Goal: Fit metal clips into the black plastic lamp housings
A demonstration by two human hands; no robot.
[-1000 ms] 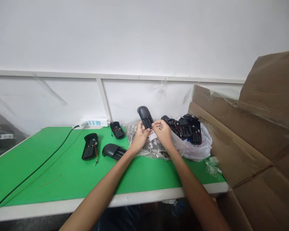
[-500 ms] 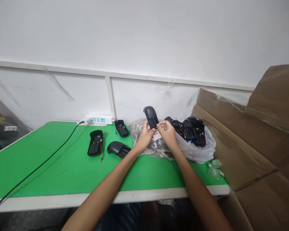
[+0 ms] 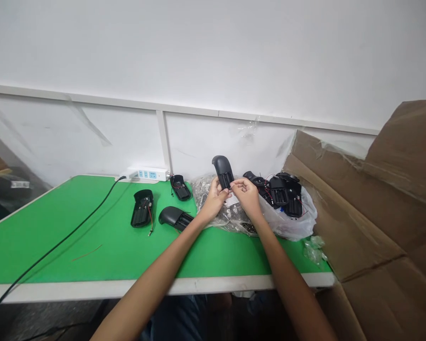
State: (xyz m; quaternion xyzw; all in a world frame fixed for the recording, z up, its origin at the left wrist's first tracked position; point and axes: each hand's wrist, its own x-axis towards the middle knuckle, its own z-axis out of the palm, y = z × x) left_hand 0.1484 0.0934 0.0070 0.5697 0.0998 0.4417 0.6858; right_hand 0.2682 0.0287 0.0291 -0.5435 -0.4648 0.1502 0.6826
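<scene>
My left hand (image 3: 213, 201) grips the lower end of a black plastic housing (image 3: 223, 171) and holds it upright above the green table (image 3: 102, 251). My right hand (image 3: 247, 196) is closed in a pinch at the housing's ribbed lower part; what its fingertips hold is too small to make out. Both hands hover over a clear bag of small parts (image 3: 230, 215).
Three more black housings (image 3: 142, 214) (image 3: 173, 218) (image 3: 180, 186) lie on the table to the left. A white bag (image 3: 291, 220) with several black housings (image 3: 284, 192) sits at the right. A power strip (image 3: 148, 174) and black cable (image 3: 57, 246) lie left. Cardboard boxes (image 3: 379, 199) stand right.
The view has shifted slightly, so everything sits a little to the right in frame. Both hands stay at the upright housing, the right fingers still working at its lower part.
</scene>
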